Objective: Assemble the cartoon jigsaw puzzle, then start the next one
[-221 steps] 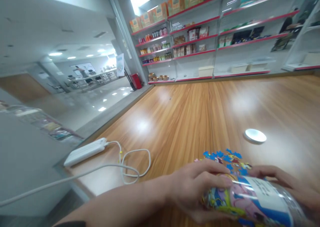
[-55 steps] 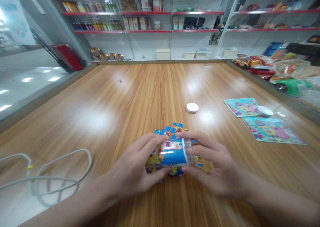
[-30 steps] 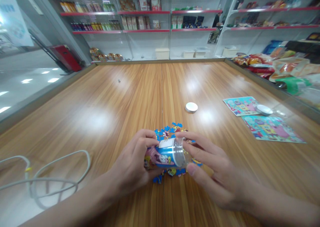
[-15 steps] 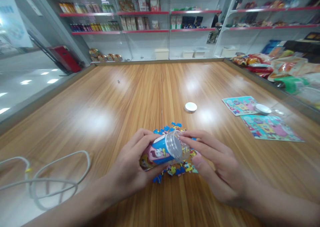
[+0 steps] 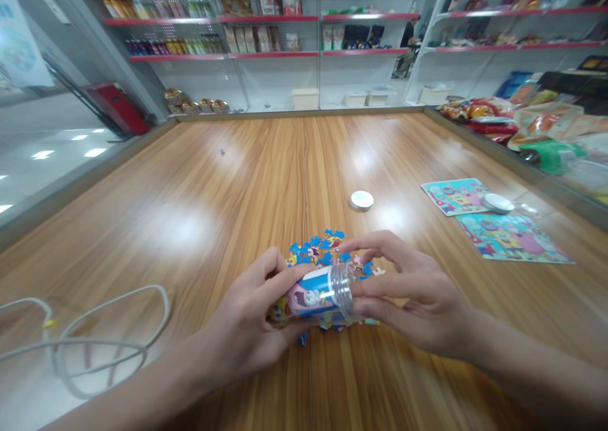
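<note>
Holding a clear plastic jar (image 5: pixel 316 293) on its side, just above the wooden table (image 5: pixel 228 184), near the front edge and in the centre of the view. The mouth is open and points to the person's right; the cartoon label faces up.

Risks (judgement):
- With the mouth uncovered and the jar lying level, anything left inside could slide out in a rush if the base end lifts. Whether pieces remain inside cannot be told through the label.
- The table is glossy, so loose puzzle pieces (image 5: pixel 319 249) could skate away from the heap if a hand or the jar sweeps them.
- The jar wall is smooth and round. A slack hold at the mouth could let it roll down onto the heap.

Grip:
- Left hand (image 5: pixel 251 330): closed around the labelled body, thumb over the top, fingers curled beneath. Firm wrap.
- Right hand (image 5: pixel 418 298): fingers half curled, tips pressed to the clear rim at the mouth, thumb under it. A light pinch, not a full wrap.

Surroundings: the pieces lie under the jar and just beyond it. A white lid (image 5: pixel 361 200) sits apart, farther up the table. Two printed picture sheets (image 5: pixel 513 241) lie to the right, with a second white lid (image 5: pixel 498 202) touching them. A white cable (image 5: pixel 95 336) loops at the left.
</note>
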